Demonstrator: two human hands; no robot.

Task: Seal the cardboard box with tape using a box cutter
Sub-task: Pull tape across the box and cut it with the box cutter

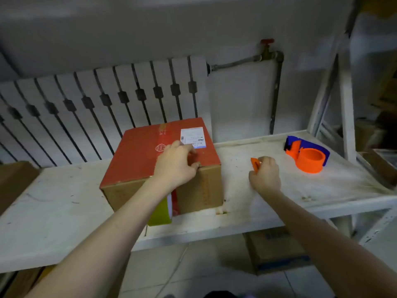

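A cardboard box (137, 155) with a red top and a white shipping label stands on the white shelf (53, 201). My left hand (175, 164) rests on the box's top near its front right edge, fingers curled over the flap seam. A yellow tape roll (161, 214) sits in front of the box, partly hidden under my left forearm. To the right of the box, my right hand (265, 174) is closed around a small orange box cutter (255, 163), whose tip sticks out above my fingers, just over the shelf.
An orange and blue tape dispenser (308, 155) lies at the shelf's far right. A radiator (96, 104) and pipe with a red valve (267, 43) line the wall behind. Cardboard boxes sit on the floor (277, 248) and at the left (15, 179).
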